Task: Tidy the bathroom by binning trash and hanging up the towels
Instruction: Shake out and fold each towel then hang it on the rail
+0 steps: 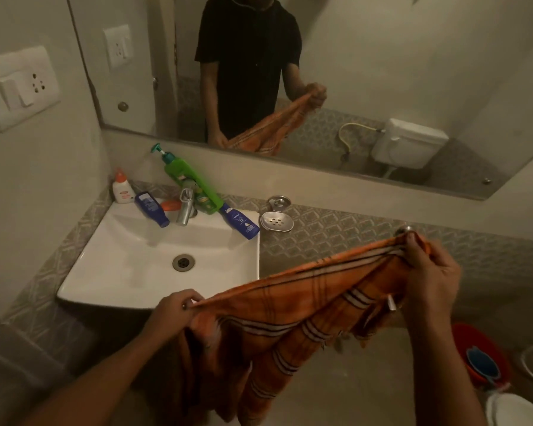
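An orange towel [290, 309] with white and dark stripes is stretched between both my hands, its lower part hanging in folds. My left hand [174, 309] pinches one top corner in front of the white sink [130, 265]. My right hand [428, 269] grips the other end, bunched, right at a metal wall hook [404, 230] on the patterned tile band. Whether the towel touches the hook I cannot tell.
On the sink rim stand a green pump bottle [191, 182], two blue bottles [150, 208] [242, 222], a small white bottle [122, 189] and the tap [185, 207]. A steel soap dish [277, 222] hangs right of the sink. A red bucket [474, 355] sits on the floor.
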The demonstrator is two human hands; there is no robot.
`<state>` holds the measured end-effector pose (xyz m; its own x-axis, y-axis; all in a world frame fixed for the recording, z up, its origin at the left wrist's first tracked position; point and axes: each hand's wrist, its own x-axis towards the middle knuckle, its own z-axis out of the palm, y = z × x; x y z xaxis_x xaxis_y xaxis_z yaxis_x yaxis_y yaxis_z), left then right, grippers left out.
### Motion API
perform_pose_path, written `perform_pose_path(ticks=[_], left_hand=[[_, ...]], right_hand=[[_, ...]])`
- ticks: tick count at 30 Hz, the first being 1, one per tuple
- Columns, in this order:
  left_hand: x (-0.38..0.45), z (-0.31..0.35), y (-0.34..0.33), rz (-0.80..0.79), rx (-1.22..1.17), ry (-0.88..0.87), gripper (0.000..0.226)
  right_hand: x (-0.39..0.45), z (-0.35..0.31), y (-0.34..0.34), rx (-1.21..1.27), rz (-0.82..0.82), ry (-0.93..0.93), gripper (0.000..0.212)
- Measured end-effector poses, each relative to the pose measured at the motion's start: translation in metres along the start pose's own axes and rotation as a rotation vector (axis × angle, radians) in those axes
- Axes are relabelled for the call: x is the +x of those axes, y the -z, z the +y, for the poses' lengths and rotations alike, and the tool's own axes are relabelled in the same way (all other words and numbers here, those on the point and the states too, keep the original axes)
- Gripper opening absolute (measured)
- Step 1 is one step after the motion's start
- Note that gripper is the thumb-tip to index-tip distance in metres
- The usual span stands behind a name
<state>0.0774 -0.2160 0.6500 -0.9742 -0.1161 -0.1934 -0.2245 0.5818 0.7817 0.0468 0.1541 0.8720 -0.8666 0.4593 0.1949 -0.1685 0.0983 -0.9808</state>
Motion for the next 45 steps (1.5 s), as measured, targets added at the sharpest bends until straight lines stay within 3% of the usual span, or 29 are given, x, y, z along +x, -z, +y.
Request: perform_pose_path(ticks=[4,7,9,11,13,15,16,21,24,29,31,34,36,38,40,42,45], left_hand=[[0.003,0.029,0.02,0.039,-0.037,-0.028,0.01],[-0.003,0.073,0.024,0.039,-0.083,-0.082,0.009],[-0.009,0.103,0.022,0.005,-0.091,-0.119,0.008],[-0.017,0.13,0.019,-0.036,-0.079,-0.182,0.003],[-0.025,0.15,0.014,-0.081,-0.097,-0.251,0.01],[-0.031,0.16,0.009,-0.079,-0.139,-0.289,0.012],[-0.032,0.158,0.009,-0.058,-0.159,-0.304,0.012],[-0.033,0.117,0.003,-0.044,-0.171,-0.252,0.015],[-0.041,0.083,-0.015,-0.014,-0.106,-0.191,0.014],[-0.052,0.024,-0.026,0.068,-0.131,0.007,0.017],[-0.051,0.0,-0.019,0.116,-0.124,0.068,0.015],[-0.045,-0.041,-0.009,0.192,-0.063,0.196,0.031],[-0.042,-0.051,-0.001,0.229,-0.025,0.247,0.033],[-0.039,-0.042,0.007,0.244,-0.018,0.248,0.028],[-0.038,-0.024,0.011,0.206,0.011,0.183,0.027],[-0.042,0.002,0.011,0.123,-0.007,0.102,0.02],[-0.051,0.046,0.0,-0.023,-0.008,-0.034,0.022]], right_hand=[[0.011,0.053,0.018,-0.451,-0.097,-0.05,0.014],[-0.013,0.07,-0.002,-0.553,-0.422,-0.066,0.024],[-0.036,0.071,-0.024,-0.571,-0.699,-0.075,0.05],[-0.058,0.071,-0.048,-0.643,-0.874,-0.025,0.071],[-0.078,0.072,-0.068,-0.702,-0.979,0.156,0.063],[-0.084,0.073,-0.081,-0.722,-0.937,0.339,0.027],[-0.084,0.072,-0.083,-0.738,-0.891,0.396,0.018],[-0.079,0.078,-0.084,-0.987,-0.831,0.58,0.013],[-0.085,0.081,-0.085,-0.961,-0.818,0.618,0.019],[-0.09,0.063,-0.076,-0.572,-0.754,0.431,0.004],[-0.083,0.047,-0.068,-0.343,-0.623,0.281,0.011],[-0.06,0.031,-0.051,-0.067,-0.335,0.125,0.019],[-0.038,0.035,-0.037,-0.163,-0.255,0.122,0.017],[-0.015,0.058,-0.021,-0.417,-0.271,0.071,0.011],[-0.001,0.09,-0.007,-0.701,-0.399,-0.08,0.013],[-0.003,0.115,-0.004,-0.915,-0.574,-0.121,0.03],[-0.035,0.124,-0.025,-0.875,-0.853,-0.023,0.064]])
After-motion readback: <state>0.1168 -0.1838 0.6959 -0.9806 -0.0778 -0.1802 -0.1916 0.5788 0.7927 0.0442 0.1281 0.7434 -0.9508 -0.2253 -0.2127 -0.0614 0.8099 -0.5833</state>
